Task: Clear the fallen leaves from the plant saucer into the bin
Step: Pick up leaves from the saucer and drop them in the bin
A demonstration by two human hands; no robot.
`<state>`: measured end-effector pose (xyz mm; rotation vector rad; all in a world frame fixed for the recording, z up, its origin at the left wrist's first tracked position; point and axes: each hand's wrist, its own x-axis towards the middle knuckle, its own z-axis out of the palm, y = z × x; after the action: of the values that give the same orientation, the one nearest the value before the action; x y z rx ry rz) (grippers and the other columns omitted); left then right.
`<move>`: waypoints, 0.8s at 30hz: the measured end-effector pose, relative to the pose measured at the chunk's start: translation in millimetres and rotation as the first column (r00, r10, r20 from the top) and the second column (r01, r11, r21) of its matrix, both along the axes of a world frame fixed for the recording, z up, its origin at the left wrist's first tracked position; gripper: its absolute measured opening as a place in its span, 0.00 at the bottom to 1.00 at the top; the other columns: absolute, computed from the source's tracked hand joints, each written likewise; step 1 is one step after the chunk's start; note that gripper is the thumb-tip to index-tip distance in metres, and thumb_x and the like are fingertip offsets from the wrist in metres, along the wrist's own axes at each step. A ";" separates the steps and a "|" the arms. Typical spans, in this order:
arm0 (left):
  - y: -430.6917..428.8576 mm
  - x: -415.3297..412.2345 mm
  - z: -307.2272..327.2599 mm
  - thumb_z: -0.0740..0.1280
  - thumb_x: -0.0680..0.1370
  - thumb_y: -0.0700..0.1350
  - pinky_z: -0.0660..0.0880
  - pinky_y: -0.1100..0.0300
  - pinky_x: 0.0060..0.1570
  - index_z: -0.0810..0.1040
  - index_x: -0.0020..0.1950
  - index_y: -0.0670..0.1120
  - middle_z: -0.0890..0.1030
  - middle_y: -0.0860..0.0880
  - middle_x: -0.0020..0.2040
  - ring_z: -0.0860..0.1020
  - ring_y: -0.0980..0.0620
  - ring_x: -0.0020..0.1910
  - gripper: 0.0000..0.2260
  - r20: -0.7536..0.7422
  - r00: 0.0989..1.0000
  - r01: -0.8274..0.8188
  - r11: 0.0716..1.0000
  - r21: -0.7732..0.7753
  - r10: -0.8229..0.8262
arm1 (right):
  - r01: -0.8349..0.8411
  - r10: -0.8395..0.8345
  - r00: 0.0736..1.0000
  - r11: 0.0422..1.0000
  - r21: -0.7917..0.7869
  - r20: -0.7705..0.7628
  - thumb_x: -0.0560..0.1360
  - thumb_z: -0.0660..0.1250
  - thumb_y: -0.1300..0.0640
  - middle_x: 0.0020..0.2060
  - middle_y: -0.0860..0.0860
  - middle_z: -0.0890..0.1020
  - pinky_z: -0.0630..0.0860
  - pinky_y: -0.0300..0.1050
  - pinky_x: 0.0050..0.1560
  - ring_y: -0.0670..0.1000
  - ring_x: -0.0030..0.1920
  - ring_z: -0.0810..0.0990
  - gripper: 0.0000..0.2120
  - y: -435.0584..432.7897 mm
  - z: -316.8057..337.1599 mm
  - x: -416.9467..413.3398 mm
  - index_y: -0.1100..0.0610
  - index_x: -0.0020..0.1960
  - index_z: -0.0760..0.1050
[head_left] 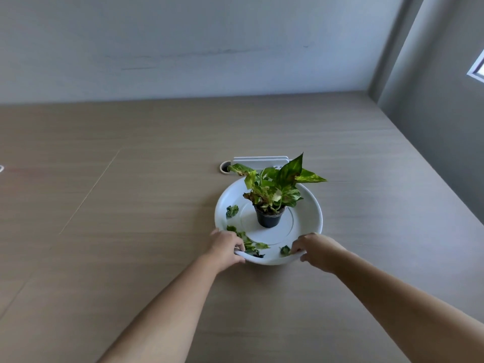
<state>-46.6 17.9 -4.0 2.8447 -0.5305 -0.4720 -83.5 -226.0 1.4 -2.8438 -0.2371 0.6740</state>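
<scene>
A round white plant saucer [309, 205] sits on the wooden table. A small black pot [269, 219] with a green and yellow leafy plant [275, 183] stands upright in its middle. Several fallen green leaves lie in the saucer: one at the left [232, 210], a cluster at the front left [248, 241], one at the front right [285, 250]. My left hand [225, 246] grips the saucer's near left rim. On the near right rim, my right hand [318, 248] holds on with fingers curled over the edge. No bin is in view.
A white flat box-like object [260, 161] lies just behind the saucer, beside a round cable hole [225, 167] in the table. The wall runs along the table's far edge, and a grey wall closes the right side.
</scene>
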 end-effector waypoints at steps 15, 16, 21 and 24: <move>3.0 -5.0 -12.6 0.80 0.63 0.50 0.76 0.57 0.49 0.85 0.45 0.48 0.81 0.51 0.42 0.80 0.50 0.47 0.14 -0.147 0.986 -0.109 0.975 -0.194 0.081 | 0.090 -0.088 0.996 0.995 -0.053 0.025 0.72 0.65 0.62 0.52 0.54 0.79 0.75 0.48 0.42 0.55 0.48 0.78 0.11 13.5 -15.2 26.3 0.57 0.54 0.76; 2.9 -4.1 -13.6 0.80 0.62 0.51 0.77 0.58 0.49 0.84 0.44 0.48 0.81 0.52 0.42 0.80 0.51 0.47 0.14 -0.164 0.982 -0.129 0.970 -0.204 0.096 | 0.086 -0.085 0.996 0.995 -0.059 0.019 0.71 0.66 0.63 0.52 0.55 0.79 0.75 0.47 0.41 0.55 0.46 0.77 0.10 15.4 -15.8 27.6 0.59 0.52 0.76; -9.1 3.6 -12.2 0.76 0.66 0.56 0.74 0.57 0.56 0.80 0.56 0.50 0.80 0.50 0.56 0.77 0.51 0.56 0.22 -0.140 0.981 -0.159 0.967 -0.200 0.132 | 0.075 -0.074 0.997 0.994 -0.074 0.026 0.70 0.59 0.70 0.42 0.56 0.77 0.74 0.46 0.40 0.54 0.40 0.73 0.09 21.4 -22.1 32.7 0.57 0.39 0.71; -20.1 7.9 -13.8 0.75 0.68 0.54 0.75 0.55 0.55 0.77 0.57 0.51 0.76 0.50 0.57 0.76 0.49 0.56 0.21 -0.106 0.990 -0.110 0.984 -0.140 0.095 | 0.124 -0.125 0.991 0.992 0.023 0.041 0.69 0.57 0.70 0.40 0.56 0.79 0.77 0.47 0.42 0.55 0.40 0.77 0.12 17.7 -28.5 34.0 0.56 0.37 0.74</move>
<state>-38.8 -2.1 -17.8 2.6783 -0.3813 -0.5292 -49.5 -208.4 -27.1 -2.8272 -0.0721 0.5837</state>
